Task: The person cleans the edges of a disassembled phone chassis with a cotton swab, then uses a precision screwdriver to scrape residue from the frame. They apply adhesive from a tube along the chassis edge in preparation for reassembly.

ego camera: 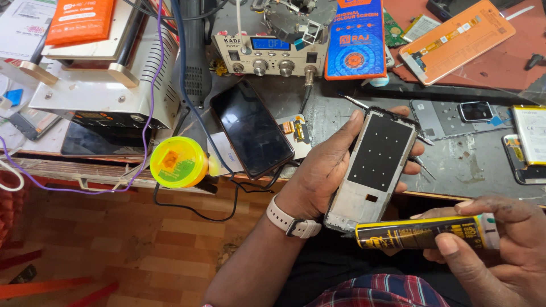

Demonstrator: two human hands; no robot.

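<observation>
**Applying adhesive to a phone frame**

While the left hand grips the phone middle frame by its long edges, face up above the bench edge, keep it level and steady. The right hand is closed around a black-and-yellow adhesive tube, its tip just beside the frame's lower corner; whether it is capped cannot be told. Squeeze lightly and follow the border. Tweezers and a dark phone lie on the workbench behind.
</observation>
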